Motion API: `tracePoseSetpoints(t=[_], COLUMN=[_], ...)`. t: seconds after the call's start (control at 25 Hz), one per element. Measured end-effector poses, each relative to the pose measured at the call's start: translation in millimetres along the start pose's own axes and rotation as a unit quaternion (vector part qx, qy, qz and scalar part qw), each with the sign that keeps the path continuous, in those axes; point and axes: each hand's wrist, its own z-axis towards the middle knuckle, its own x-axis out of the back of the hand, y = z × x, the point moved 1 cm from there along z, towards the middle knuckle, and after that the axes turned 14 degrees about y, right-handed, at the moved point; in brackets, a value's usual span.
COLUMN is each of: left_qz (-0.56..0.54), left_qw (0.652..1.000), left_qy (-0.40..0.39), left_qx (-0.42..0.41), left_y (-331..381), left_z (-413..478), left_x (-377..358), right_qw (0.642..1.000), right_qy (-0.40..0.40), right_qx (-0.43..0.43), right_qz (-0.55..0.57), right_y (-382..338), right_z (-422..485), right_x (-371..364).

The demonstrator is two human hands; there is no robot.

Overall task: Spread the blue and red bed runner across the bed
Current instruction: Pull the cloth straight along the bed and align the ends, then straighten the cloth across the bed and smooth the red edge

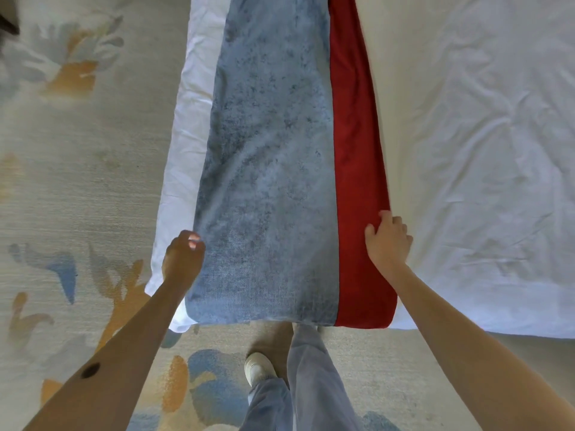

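The bed runner point(270, 169) lies stretched along the bed's left edge, running away from me. It has a wide mottled blue band and a narrower red band on the right. Its near end hangs over the bed's front edge. My left hand point(183, 259) pinches the runner's blue left edge. My right hand point(387, 241) grips the red right edge, thumb on top of the cloth. The bed point(482, 150) is covered in a wrinkled white sheet.
A pale carpet point(77, 169) with blue and orange patterns lies to the left and in front of the bed. My legs in light trousers and one white shoe point(256, 367) stand at the bed's front edge.
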Motion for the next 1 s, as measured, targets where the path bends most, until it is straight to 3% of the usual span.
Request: tracePoseSetpoints(t=[0.36, 0.6, 0.8, 1.0], left_qz=[-0.102, -0.128, -0.133, -0.094], left_qw=[0.989, 0.970, 0.963, 0.954], left_qy=[0.009, 0.046, 0.016, -0.055], left_qx=[-0.108, -0.203, -0.234, -0.279], left_y=[133, 187, 183, 188], left_z=[35, 40, 28, 7], left_x=[65, 114, 132, 94], right_qw=[0.978, 0.954, 0.959, 0.978], right_qy=[0.053, 0.115, 0.129, 0.132], right_qx=[0.164, 0.256, 0.239, 0.147], right_qz=[0.117, 0.107, 0.082, 0.067], right_y=[-127, -167, -173, -128], right_z=[72, 80, 54, 21], right_x=[99, 161, 188, 172])
